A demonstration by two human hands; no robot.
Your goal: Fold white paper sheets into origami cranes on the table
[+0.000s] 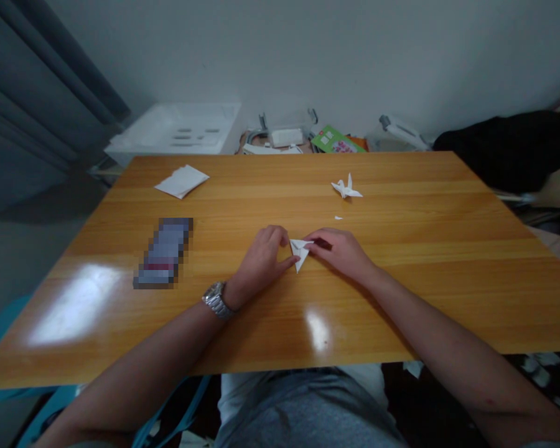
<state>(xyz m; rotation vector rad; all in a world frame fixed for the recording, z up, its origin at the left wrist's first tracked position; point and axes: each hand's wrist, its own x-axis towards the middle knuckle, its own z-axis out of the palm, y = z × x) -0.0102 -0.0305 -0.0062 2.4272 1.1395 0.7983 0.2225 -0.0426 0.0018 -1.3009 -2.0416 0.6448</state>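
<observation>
A small white folded paper piece [300, 252] lies on the wooden table [401, 274] near its middle, pinched from both sides. My left hand [261, 261], with a metal watch on its wrist, has its fingers curled onto the paper's left edge. My right hand [340, 252] presses its fingertips together on the paper's upper right corner. A finished white paper crane [346, 188] stands further back on the right, with a tiny paper scrap [338, 218] just in front of it.
A stack of white paper squares [182, 181] sits at the far left of the table. A blurred-out flat object [164, 252] lies to the left of my hands. Behind the table are a white box [177, 127], clutter and a dark bag [508, 146].
</observation>
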